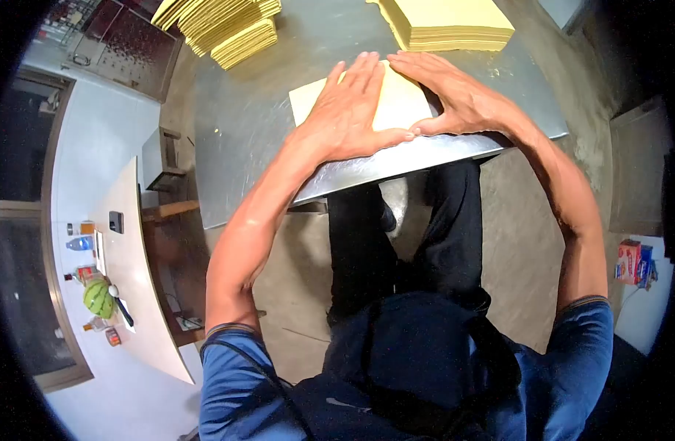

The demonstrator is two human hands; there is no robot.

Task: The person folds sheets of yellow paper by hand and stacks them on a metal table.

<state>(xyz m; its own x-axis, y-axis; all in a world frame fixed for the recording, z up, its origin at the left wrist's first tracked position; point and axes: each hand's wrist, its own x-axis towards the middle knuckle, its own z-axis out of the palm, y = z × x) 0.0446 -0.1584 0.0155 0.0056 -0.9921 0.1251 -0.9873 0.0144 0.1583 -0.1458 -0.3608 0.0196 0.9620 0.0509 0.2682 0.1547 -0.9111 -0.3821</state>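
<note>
Yellow paper (pixel 402 98) lies on the metal table (pixel 253 121) near its front edge. Flat on its left part rests my left hand (pixel 350 110), fingers stretched forward and thumb pointing right. My right hand (pixel 455 94) is spread at the paper's right side, its fingertips on the far edge and its thumb meeting the left thumb. Neither hand is closed round anything. Beyond them, a folded yellow paper pile (pixel 231 29) stands at the back left, and a neat yellow stack (pixel 451 26) at the back right.
A pale side table (pixel 124 198) on the left holds a watermelon (pixel 98 298), a bottle (pixel 80 243) and a black box (pixel 116 222). A small stool (pixel 161 158) stands beyond it. Colourful packages (pixel 631 263) are at the far right. The table's front edge is close to my legs.
</note>
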